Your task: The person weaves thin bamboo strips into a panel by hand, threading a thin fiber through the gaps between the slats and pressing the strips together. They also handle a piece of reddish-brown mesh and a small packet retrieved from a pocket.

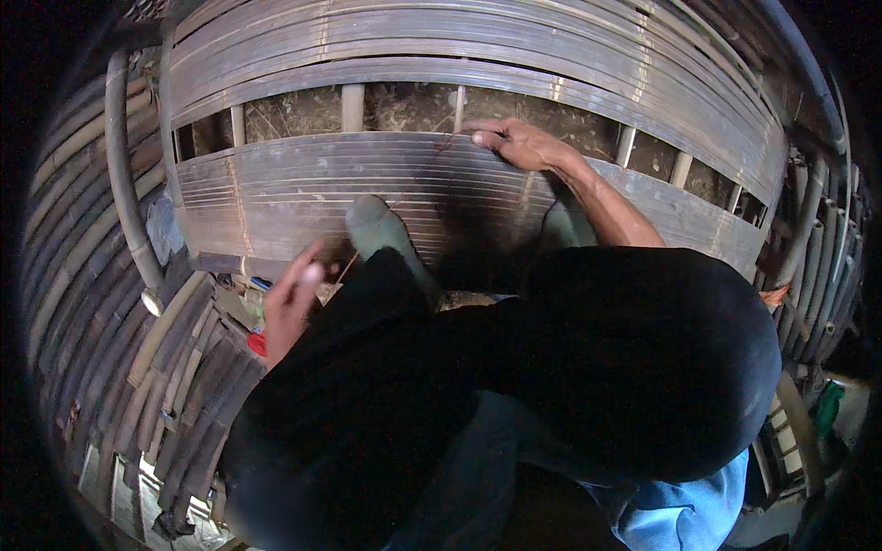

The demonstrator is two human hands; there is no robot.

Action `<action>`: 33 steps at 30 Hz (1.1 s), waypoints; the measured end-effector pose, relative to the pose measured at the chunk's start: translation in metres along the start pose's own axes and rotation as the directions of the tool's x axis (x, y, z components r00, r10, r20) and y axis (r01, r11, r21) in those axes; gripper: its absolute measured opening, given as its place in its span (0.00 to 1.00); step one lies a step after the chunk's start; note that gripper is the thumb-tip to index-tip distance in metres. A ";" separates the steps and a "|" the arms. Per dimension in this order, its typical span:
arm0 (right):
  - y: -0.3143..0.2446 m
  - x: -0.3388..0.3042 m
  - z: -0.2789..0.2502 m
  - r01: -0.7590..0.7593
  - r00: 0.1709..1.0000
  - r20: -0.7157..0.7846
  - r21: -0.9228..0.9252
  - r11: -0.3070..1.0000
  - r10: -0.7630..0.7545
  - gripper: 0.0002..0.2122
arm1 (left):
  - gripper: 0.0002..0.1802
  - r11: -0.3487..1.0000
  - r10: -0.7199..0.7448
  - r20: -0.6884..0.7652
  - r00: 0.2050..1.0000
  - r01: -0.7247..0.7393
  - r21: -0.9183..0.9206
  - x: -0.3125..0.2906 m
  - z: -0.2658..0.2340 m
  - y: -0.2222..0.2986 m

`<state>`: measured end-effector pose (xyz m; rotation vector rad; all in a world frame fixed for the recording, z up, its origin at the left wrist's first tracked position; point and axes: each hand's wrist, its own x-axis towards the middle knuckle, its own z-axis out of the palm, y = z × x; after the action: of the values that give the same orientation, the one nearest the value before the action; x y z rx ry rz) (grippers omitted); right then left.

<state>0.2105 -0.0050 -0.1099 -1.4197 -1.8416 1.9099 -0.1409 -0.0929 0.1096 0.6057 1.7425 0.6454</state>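
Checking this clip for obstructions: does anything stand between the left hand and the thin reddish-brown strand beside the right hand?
Yes: in this view, the left foot in grey-green footwear, on the slatted bamboo panel, lies between the left hand and the strand.

The slatted panel (303, 174) before your feet looks like split bamboo, smooth and with a soft shine. Your black trousers (643, 358) are of matt cloth. At your left, the stacked poles (73, 248) look bamboo-like, dull and rather rough; the pale crumpled sheet (164, 230) seems thin, glossy plastic.
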 end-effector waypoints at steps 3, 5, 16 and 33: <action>-0.005 0.000 0.000 0.044 0.999 -0.023 -0.008 0.999 -0.044 0.20 | 0.21 0.490 0.257 0.281 0.925 -0.375 0.787 0.038 0.005 -0.033; -0.002 0.000 0.002 0.058 0.997 -0.045 -0.022 0.998 -0.059 0.20 | 0.18 0.773 -0.025 0.628 0.778 -0.383 0.505 0.055 0.019 -0.032; -0.001 0.001 -0.009 0.033 0.995 0.096 0.050 0.998 -0.038 0.22 | 0.05 0.267 0.632 0.768 -0.106 -0.900 -0.343 0.067 0.210 0.018; -0.033 -0.012 0.001 -0.120 0.989 -0.092 -0.091 0.989 0.111 0.20 | 0.25 0.494 0.263 0.271 0.926 0.112 -0.863 0.047 0.059 -0.065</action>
<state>0.2005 -0.0053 -0.0759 -1.6465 -1.8727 1.7995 -0.1001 -0.0998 0.0192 0.0459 0.8161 1.2755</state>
